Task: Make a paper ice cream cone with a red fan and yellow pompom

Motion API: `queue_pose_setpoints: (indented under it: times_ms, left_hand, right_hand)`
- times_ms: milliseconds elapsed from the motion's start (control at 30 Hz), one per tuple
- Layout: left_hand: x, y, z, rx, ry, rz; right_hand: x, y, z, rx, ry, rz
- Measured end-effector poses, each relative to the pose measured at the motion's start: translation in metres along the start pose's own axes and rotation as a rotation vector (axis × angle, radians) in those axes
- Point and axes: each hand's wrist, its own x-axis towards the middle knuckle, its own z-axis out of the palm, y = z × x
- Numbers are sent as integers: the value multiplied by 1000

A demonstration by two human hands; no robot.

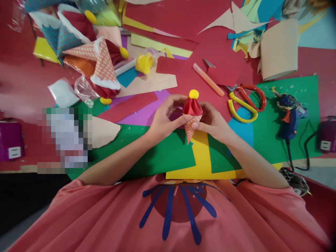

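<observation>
Between my two hands stands a small craft ice cream cone [189,127], point down. Its wrapper has an orange-and-cream lattice, red folded material [193,106] rises from the mouth, and a yellow ball [194,94] tops it. My left hand [170,115] grips the cone's left side, thumb across the front and fingers curled behind. From the other side my right hand [211,119] pinches it, thumb low on the lattice. Green sheets [162,150] and a yellow sheet [202,154] lie beneath.
Scissors [246,103] with red and yellow handles and a blue glue gun [288,119] with a cord lie to the right. Several finished cones [105,66] are heaped at the upper left. An orange stick [208,79] and paper scraps [168,35] cover the far side.
</observation>
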Motion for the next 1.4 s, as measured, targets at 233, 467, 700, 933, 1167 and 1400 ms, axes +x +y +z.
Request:
queue_pose_setpoints:
  times_ms: [233, 467, 700, 933, 1167, 1400]
  left_hand:
    - [0, 1, -1, 39, 34, -4]
    - [0, 1, -1, 57, 43, 9]
    - [2, -2, -3, 118, 59, -28]
    - [5, -3, -4, 93, 63, -58]
    - [7, -9, -8, 80, 33, -42]
    - [9, -8, -12, 153, 0, 5]
  right_hand:
    - [-3, -2, -4, -92, 109, -46]
    - [-1, -1, -7, -179, 218, -100]
    - [4, 4, -12, -322, 300, -120]
    - [7, 10, -16, -374, 319, -186]
    - [6, 6, -12, -284, 270, -206]
    - [3, 7, -14, -298, 255, -245]
